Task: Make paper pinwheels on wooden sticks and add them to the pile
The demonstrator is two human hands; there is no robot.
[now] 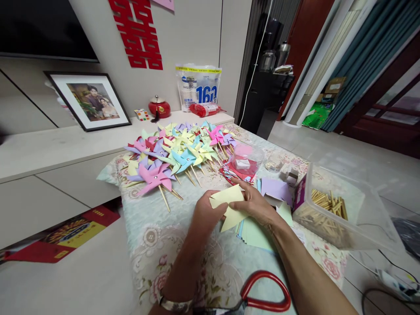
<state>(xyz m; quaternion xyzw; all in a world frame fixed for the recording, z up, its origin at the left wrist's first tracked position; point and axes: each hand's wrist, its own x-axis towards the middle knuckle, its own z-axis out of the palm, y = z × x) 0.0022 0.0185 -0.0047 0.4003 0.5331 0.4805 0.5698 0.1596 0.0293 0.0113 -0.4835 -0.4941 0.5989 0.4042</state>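
Both hands meet over the flowered cloth: the left hand (205,216) and the right hand (254,203) each pinch a pale yellow paper sheet (229,205) between thumb and fingers, lifted just above a stack of coloured sheets (254,232). Beyond the fingertips lie finished pinwheels (177,153); right of the right hand sits a clear box of sticks (328,210).

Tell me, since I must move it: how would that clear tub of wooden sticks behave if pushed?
The clear tub looks thin-walled, so it probably flexes. Low and wide, it should slide over the tablecloth rather than tip. The loose wooden sticks would likely shift.
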